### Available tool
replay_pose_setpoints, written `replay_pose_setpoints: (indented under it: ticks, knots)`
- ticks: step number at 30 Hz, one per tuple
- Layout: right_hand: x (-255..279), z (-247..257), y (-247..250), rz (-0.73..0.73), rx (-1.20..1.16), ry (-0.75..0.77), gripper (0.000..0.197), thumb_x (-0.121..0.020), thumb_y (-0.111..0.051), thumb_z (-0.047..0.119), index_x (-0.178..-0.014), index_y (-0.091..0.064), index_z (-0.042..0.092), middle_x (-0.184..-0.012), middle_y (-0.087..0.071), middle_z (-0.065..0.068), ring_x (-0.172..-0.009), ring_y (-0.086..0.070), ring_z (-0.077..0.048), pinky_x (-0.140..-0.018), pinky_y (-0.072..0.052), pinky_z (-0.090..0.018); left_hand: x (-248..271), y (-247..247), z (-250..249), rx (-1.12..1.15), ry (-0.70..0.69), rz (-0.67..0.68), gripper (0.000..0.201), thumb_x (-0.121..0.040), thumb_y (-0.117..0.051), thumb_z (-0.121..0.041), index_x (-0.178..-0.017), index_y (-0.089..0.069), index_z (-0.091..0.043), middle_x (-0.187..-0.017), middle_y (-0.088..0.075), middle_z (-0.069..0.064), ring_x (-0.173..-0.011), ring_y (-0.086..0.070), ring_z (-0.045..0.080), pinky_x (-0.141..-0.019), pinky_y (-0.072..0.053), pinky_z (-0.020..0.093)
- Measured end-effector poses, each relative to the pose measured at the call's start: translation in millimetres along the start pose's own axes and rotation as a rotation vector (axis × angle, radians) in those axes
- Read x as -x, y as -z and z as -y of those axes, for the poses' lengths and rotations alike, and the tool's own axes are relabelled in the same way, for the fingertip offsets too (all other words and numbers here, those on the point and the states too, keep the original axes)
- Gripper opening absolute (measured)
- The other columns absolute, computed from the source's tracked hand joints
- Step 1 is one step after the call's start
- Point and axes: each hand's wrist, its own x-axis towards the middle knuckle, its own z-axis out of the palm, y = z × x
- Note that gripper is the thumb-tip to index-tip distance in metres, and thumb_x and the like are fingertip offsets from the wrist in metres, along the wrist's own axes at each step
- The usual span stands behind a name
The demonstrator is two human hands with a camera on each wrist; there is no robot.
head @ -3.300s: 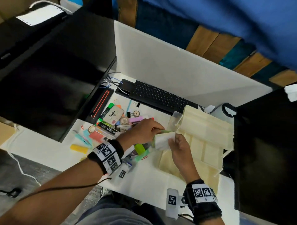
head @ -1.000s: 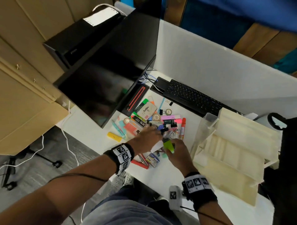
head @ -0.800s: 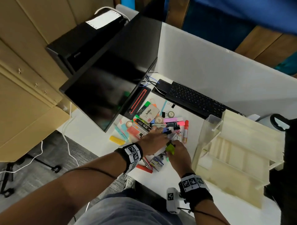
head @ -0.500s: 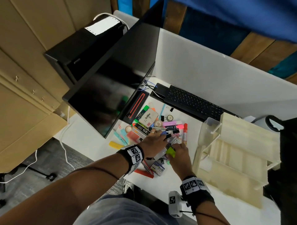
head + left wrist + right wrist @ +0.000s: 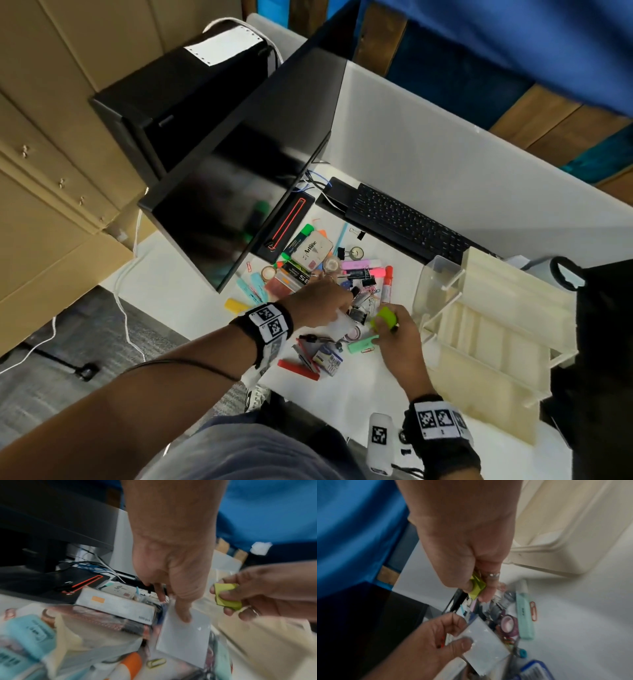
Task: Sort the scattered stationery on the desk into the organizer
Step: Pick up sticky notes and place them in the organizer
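Note:
Scattered stationery (image 5: pixel 342 270) lies in a heap on the white desk, left of the cream organizer (image 5: pixel 489 329). Over the heap's near side, my left hand (image 5: pixel 334 305) pinches a white plastic-wrapped packet (image 5: pixel 185 639) between thumb and fingers; the same white packet (image 5: pixel 484 643) also shows in the right wrist view. Just to its right, my right hand (image 5: pixel 394 325) grips a lime-green sticky-note pad (image 5: pixel 385 317), and that green pad (image 5: pixel 226 597) is close to the packet. A mint highlighter (image 5: pixel 524 615) and a purple tape roll (image 5: pixel 508 626) lie under the hands.
A dark monitor (image 5: pixel 239 192) stands at the left, its base (image 5: pixel 287 226) touching the heap. A black keyboard (image 5: pixel 404 222) lies behind. A white partition (image 5: pixel 462 164) backs the desk. A red marker (image 5: pixel 298 369) and a blue box (image 5: pixel 329 358) lie near the front edge.
Both hands have come away from the organizer to the stationery heap on the left. In the last second they sank lower over it, still holding the white packet and the green pad.

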Motion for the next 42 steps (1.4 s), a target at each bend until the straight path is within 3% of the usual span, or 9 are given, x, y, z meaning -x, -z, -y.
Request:
replay_pose_setpoints:
  ticks: [5,12,15,20,25,28,31,35,42]
  knots:
    - [11.6,45.9,21.2,0.015,-0.315,0.033,0.039,-0.093,-0.068,-0.008,-0.122,-0.061,0.017,-0.078,-0.070,-0.004,-0.074,-0.071,-0.027,-0.074,-0.058,-0.038,10.8,16.1,-1.3,0.515,0.127,-0.167,0.020,-0.086,-0.080,-0.015,-0.102,-0.069,-0.019,-0.083,-0.061,-0.012,-0.070,-0.056,-0.002,-0.066,-0.047,0.022]
    - [0.3,72.9,13.6,0.126,-0.198,0.127,0.019,-0.087,-0.080,0.002,-0.099,-0.078,0.017,-0.081,-0.077,-0.009,-0.070,-0.068,-0.024,-0.066,-0.058,-0.042,28.5,28.5,-10.7,0.985,0.281,-0.255,0.015,-0.091,-0.075,-0.003,-0.106,-0.074,-0.007,-0.095,-0.076,0.009,-0.070,-0.072,0.011,-0.063,-0.063,0.032]
    - [-2.6,77.2,4.5,0.133,-0.058,0.211,0.017,-0.085,-0.084,0.008,-0.093,-0.079,0.023,-0.083,-0.074,0.000,-0.071,-0.062,-0.014,-0.068,-0.053,-0.032,39.3,29.1,-7.4,0.968,0.285,-0.216,0.023,-0.099,-0.063,-0.002,-0.120,-0.072,-0.004,-0.108,-0.078,0.011,-0.094,-0.076,0.026,-0.079,-0.064,0.033]
    - [-2.1,90.3,-12.2,0.315,0.162,0.343,0.028,-0.086,-0.083,0.012,-0.089,-0.070,0.037,-0.111,-0.068,0.009,-0.105,-0.063,-0.003,-0.093,-0.048,-0.022,59.0,25.7,1.9,0.920,0.255,-0.195,0.027,-0.102,-0.056,-0.002,-0.120,-0.075,-0.012,-0.110,-0.077,-0.002,-0.092,-0.073,0.002,-0.077,-0.058,0.019]
    - [-2.0,91.4,-26.0,0.417,0.179,0.242,0.023,-0.091,-0.078,0.011,-0.084,-0.066,0.030,-0.076,-0.069,0.018,-0.070,-0.062,0.001,-0.064,-0.049,-0.020,74.7,18.7,21.0,0.831,0.383,-0.327,0.021,-0.102,-0.058,-0.011,-0.114,-0.074,-0.016,-0.111,-0.076,0.000,-0.097,-0.073,0.009,-0.077,-0.056,0.016]
    - [3.4,87.4,-26.9,0.403,0.151,0.219,0.027,-0.091,-0.077,0.005,-0.089,-0.064,0.029,-0.075,-0.068,0.011,-0.064,-0.059,0.001,-0.060,-0.044,-0.014,77.9,10.1,41.0,0.331,0.577,-0.429,0.020,-0.100,-0.053,-0.018,-0.110,-0.069,-0.016,-0.110,-0.071,0.006,-0.098,-0.066,0.015,-0.077,-0.051,0.018]
    - [7.2,77.4,-25.0,0.391,0.135,0.130,0.035,-0.090,-0.079,0.007,-0.100,-0.066,0.038,-0.078,-0.069,0.002,-0.067,-0.062,-0.003,-0.070,-0.053,-0.025,78.8,-2.2,54.7,0.028,0.691,-0.242,0.035,-0.097,-0.051,-0.041,-0.119,-0.066,-0.018,-0.116,-0.058,0.008,-0.111,-0.055,0.026,-0.092,-0.053,0.039]
    - [8.1,62.4,-14.9,0.355,0.184,0.068,0.024,-0.089,-0.081,0.011,-0.092,-0.075,0.034,-0.069,-0.067,0.013,-0.069,-0.062,-0.011,-0.077,-0.057,-0.042,76.3,-10.6,63.6,0.013,0.827,-0.155,0.061,-0.085,-0.045,-0.073,-0.117,-0.065,-0.025,-0.110,-0.062,0.003,-0.101,-0.061,0.026,-0.083,-0.052,0.040]
    - [13.5,47.9,1.1,0.283,0.154,0.047,0.026,-0.087,-0.083,0.014,-0.094,-0.077,0.038,-0.083,-0.076,0.011,-0.081,-0.072,-0.018,-0.080,-0.060,-0.041,72.1,8.6,64.1,0.354,0.968,-0.265,0.032,-0.083,-0.061,-0.039,-0.101,-0.054,-0.013,-0.100,-0.063,0.005,-0.088,-0.061,0.026,-0.064,-0.045,0.030]
